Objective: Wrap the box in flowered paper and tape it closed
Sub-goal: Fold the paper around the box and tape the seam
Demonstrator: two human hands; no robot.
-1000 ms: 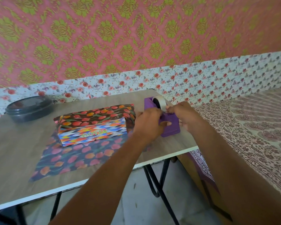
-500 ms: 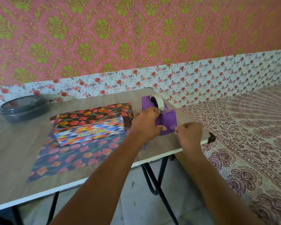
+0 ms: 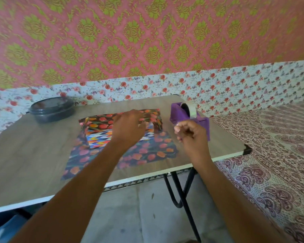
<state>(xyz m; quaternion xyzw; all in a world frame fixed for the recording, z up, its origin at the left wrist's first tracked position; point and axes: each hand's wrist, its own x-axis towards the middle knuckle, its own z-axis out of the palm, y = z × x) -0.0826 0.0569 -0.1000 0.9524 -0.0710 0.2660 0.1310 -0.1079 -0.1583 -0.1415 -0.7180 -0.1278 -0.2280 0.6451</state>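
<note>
- Head view: left hand point(image 3: 128, 128) rests on the half-wrapped box point(image 3: 102, 137), fingers curled on flowered paper point(image 3: 130, 155).
- Right hand point(image 3: 189, 132) pinched beside the purple tape dispenser point(image 3: 184, 114), perhaps holding tape.

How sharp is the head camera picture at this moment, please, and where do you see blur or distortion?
Head view: motion blur softens the whole frame, most at the wallpaper's left edge and the left hand over the box; the right hand by the tape dispenser is slightly clearer; any tape in it is too blurred to confirm. The wide lens bows the table edges. Lighting is even, without harsh glare.
</note>
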